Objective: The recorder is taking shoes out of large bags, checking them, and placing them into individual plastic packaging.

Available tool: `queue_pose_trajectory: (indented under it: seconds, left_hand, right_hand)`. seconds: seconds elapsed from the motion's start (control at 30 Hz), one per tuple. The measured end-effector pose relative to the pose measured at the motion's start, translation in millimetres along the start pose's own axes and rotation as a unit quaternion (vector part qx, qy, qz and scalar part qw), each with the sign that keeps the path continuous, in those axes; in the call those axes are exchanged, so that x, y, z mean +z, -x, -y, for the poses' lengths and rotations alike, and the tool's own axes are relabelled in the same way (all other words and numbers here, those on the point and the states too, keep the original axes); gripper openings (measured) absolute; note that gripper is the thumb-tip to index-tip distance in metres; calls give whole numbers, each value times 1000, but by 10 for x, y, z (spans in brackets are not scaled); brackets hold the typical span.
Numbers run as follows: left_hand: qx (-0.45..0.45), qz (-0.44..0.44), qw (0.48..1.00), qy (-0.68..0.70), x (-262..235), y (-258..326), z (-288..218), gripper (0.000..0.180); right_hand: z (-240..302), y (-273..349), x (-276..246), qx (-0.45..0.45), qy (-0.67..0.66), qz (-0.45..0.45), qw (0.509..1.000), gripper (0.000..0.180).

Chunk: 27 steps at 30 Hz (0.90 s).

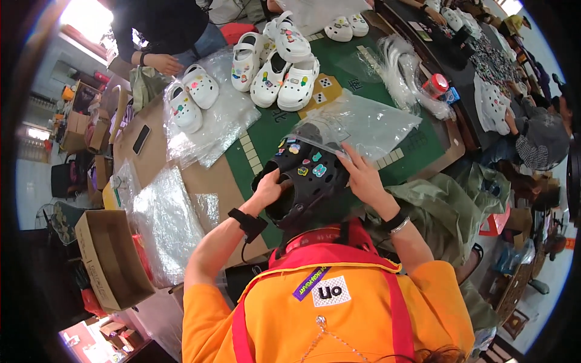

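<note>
A pair of black clogs point(318, 171) with colourful charms on the uppers is in front of me, toes pointing away. My left hand point(268, 190) is closed on the clogs at their left side, its fingers partly hidden in the shoe opening. Over the toes lies the mouth of a clear plastic bag point(378, 126), which stretches off to the right above the green table mat point(417, 160). My right hand point(366, 181) grips the bag's near edge beside the right clog, fingers pointing forward. The toe tips show dimly through the plastic.
White clogs with charms point(284, 78) are piled at the back. Another white pair point(192, 97) lies on clear bags at left, near a phone point(141, 140) and a cardboard box point(114, 260). Clear strands point(402, 69) and a red-lidded jar point(436, 86) are at right. A co-worker's hand point(162, 63) rests far left.
</note>
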<state>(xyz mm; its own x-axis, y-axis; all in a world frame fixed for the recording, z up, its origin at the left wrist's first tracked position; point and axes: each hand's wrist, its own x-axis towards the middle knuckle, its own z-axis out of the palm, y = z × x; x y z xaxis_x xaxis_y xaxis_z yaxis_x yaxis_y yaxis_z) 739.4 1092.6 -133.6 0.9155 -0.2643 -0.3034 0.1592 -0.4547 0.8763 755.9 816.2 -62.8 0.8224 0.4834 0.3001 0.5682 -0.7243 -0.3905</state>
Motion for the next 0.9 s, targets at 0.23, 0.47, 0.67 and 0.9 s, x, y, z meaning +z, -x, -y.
queue_pose_trajectory:
  seconds: [0.23,0.47,0.67,0.9]
  left_hand:
    - [-65,-125,990,-28,139,112,-186,43]
    - [-187,-165,963,-102,296,38,-317,42]
    - [-156,-238,938,-199,551,-160,46,37]
    - [-1,-113,980,-164,413,-60,196,35]
  right_hand:
    - [164,-68,109,-8,77,28,997,64]
    - [553,38,378,-25,110,64,992,64]
    - [364,199,749,-29,50,72,996,63]
    - [-148,612,1069,182,-202,193,943,54]
